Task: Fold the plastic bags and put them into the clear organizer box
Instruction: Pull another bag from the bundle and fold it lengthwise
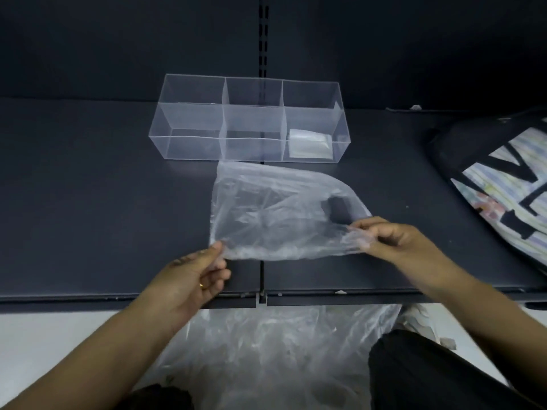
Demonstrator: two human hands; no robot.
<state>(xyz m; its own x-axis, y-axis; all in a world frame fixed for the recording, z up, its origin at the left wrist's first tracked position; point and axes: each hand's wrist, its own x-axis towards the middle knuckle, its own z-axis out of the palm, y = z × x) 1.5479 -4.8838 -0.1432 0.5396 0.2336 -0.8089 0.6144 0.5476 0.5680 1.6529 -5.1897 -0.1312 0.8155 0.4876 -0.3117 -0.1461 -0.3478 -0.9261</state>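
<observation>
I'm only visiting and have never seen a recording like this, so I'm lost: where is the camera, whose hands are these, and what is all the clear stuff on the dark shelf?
There is no machine here. A person wears one camera on the head, looking forward and down, so you see their own arms. The left hand and the right hand each pinch the near edge of a thin plastic bag with the fingers. Most of the bag lies on the dark shelf. Behind it stands a clear organizer box with three compartments, and a folded bag already lies in the rightmost one. Below the shelf edge, by the person's knees, is a heap of more clear bags. At the far right lies a dark printed bag.
</observation>
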